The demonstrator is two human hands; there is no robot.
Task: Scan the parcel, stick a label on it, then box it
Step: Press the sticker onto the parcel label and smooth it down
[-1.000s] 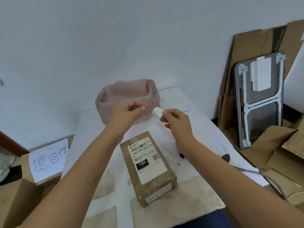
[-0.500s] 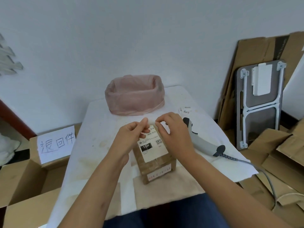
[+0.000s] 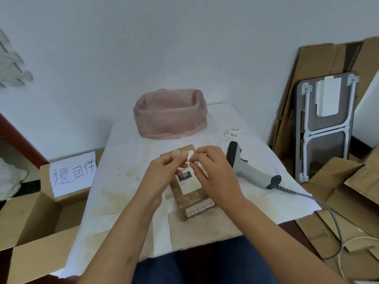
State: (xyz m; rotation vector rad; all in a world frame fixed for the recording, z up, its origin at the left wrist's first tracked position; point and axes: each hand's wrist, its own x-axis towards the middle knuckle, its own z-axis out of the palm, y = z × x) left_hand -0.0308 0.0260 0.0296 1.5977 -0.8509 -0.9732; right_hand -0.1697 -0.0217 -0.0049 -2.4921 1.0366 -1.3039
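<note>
A brown cardboard parcel (image 3: pixel 191 198) with a white shipping sheet marked "15H" lies in the middle of the white table (image 3: pixel 127 160). My left hand (image 3: pixel 164 173) and my right hand (image 3: pixel 213 171) are both over its far end, fingertips pinching a small white label (image 3: pixel 189 157) just above the parcel top. A grey barcode scanner (image 3: pixel 250 171) lies on the table right of the parcel, cable trailing off the edge. More small labels (image 3: pixel 232 133) lie at the far right of the table.
A pink plastic-lined bin (image 3: pixel 170 117) stands at the table's back. An open cardboard box (image 3: pixel 41 218) with a handwritten paper sign (image 3: pixel 72 174) sits on the floor to the left. Flattened cartons (image 3: pixel 348 201) and a folded grey table (image 3: pixel 326 128) are on the right.
Both hands came down from in front of the pink bin to the parcel's far end, carrying the small label. The view shifted, so the scanner now shows beside the parcel.
</note>
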